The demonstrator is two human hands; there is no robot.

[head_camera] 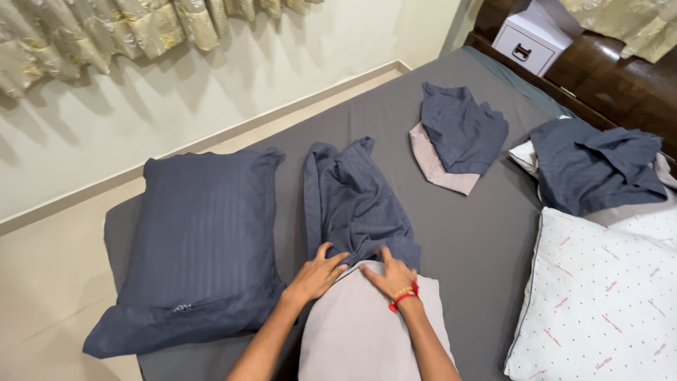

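A beige pillow (360, 331) lies on the grey bed sheet (479, 233) at the near edge, its far end tucked into a dark blue pillowcase (352, 197) that stretches away from me, crumpled. My left hand (317, 275) grips the case's open edge at the pillow's left corner. My right hand (391, 275), with a red band at the wrist, holds the same edge on top of the pillow. Both hands are closed on the fabric.
A pillow in a dark blue case (190, 247) lies to the left. A white dotted pillow (599, 303) sits at the right, a loose dark blue cover (592, 166) behind it. Another blue and beige case (455, 137) lies farther up. A white box (529, 42) stands on the wooden headboard.
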